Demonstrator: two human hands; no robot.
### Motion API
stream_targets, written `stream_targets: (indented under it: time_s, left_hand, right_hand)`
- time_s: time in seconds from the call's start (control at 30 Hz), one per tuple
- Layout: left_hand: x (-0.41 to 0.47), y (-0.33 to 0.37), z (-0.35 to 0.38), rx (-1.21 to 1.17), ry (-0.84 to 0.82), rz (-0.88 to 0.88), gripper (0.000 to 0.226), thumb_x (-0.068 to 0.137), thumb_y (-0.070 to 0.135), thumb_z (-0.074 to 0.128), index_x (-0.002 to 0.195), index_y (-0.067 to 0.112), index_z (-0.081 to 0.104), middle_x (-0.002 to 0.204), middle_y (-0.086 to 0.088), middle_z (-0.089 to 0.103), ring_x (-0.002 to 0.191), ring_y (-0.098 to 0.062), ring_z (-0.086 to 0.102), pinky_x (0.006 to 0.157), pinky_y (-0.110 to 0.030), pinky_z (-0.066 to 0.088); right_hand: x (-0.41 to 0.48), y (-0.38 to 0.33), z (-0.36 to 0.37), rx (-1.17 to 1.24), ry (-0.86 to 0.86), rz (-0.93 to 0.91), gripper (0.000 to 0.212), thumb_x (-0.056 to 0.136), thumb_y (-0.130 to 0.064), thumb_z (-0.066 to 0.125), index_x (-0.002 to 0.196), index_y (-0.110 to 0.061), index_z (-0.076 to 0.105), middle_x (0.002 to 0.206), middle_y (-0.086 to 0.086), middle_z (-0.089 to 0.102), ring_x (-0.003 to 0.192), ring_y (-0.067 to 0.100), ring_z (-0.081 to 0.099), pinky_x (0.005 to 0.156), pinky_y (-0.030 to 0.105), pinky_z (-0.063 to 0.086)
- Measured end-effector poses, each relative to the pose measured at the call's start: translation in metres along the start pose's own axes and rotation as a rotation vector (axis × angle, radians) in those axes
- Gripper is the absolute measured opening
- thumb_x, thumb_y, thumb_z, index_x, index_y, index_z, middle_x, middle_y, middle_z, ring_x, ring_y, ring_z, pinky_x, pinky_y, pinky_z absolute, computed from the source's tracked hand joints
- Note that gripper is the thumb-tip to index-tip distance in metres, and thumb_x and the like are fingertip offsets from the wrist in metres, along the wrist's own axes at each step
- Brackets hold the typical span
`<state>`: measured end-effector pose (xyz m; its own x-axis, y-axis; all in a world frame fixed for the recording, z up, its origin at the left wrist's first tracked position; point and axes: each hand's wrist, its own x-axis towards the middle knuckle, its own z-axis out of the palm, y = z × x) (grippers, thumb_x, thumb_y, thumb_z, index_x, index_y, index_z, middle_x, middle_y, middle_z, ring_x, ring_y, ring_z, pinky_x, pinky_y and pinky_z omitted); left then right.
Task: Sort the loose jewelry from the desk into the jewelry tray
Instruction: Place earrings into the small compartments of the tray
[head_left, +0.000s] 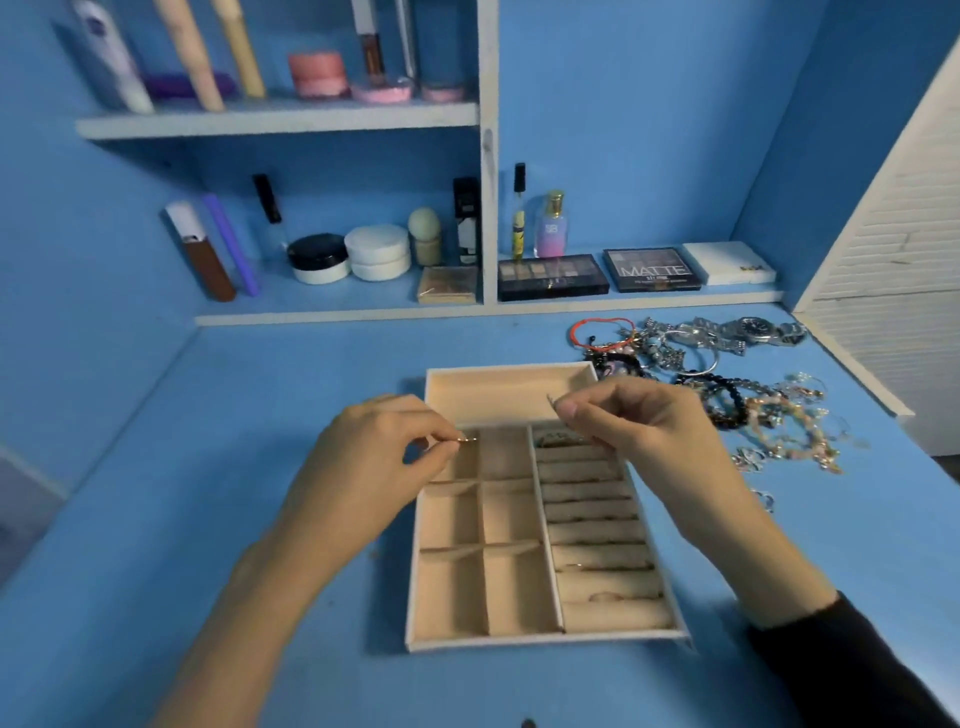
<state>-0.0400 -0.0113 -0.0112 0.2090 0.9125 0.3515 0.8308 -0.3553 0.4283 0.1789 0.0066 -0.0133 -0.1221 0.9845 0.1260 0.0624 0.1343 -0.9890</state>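
A beige jewelry tray (415, 587) lies on the blue desk, with a long back compartment, several square cells on the left and ring rolls on the right. My left hand (363, 457) hovers over the tray's upper left cell and pinches a small gold piece (469, 440), too small to identify. My right hand (634, 421) is above the top of the ring rolls, fingers curled and pinching something thin that I cannot make out. A ring (602, 597) sits in the lower rolls. A pile of loose jewelry (727, 384) lies at the right.
The pile holds a red cord bracelet (597, 332), a silver watch (753, 330) and beaded bracelets. Small rings (750, 460) lie nearer. Eyeshadow palettes (550, 275), perfume bottles and jars line the shelf behind. A white slatted panel (893, 291) borders the desk's right side.
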Motion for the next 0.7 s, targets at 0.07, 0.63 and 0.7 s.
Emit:
stream_targets:
  time_s: [0.07,0.63,0.7]
  left_hand:
    - [-0.003,-0.002,0.001,0.082,-0.001,0.039,0.013,0.071,0.027,0.062,0.073,0.023,0.074,0.068,0.012,0.065,0.073,-0.004,0.045,0.056,-0.024,0.047]
    - [0.014,-0.013,0.01,-0.051,0.104,-0.222,0.031,0.075,-0.001,0.048,0.071,0.02,0.071,0.084,0.007,0.056,0.083,-0.014,0.046,0.076,-0.027,0.042]
    - [0.015,-0.017,0.014,-0.178,0.231,-0.31,0.035,0.073,-0.005,0.049,0.066,0.024,0.068,0.078,0.006,0.056,0.076,-0.012,0.047,0.065,-0.017,0.036]
  right_hand:
    - [0.004,-0.003,0.013,-0.048,-0.038,-0.015,0.009,0.077,-0.014,0.071,0.071,-0.007,0.07,0.052,-0.005,0.054,0.05,0.004,0.042,0.049,0.012,0.032]
    - [0.027,-0.016,0.057,-0.561,-0.241,-0.243,0.002,0.075,-0.013,0.074,0.073,-0.014,0.074,0.067,-0.004,0.068,0.064,0.009,0.055,0.059,0.009,0.038]
    - [0.029,-0.016,0.061,-0.634,-0.258,-0.26,0.002,0.076,-0.014,0.073,0.075,-0.015,0.075,0.064,-0.014,0.063,0.068,0.002,0.055,0.06,0.006,0.037]
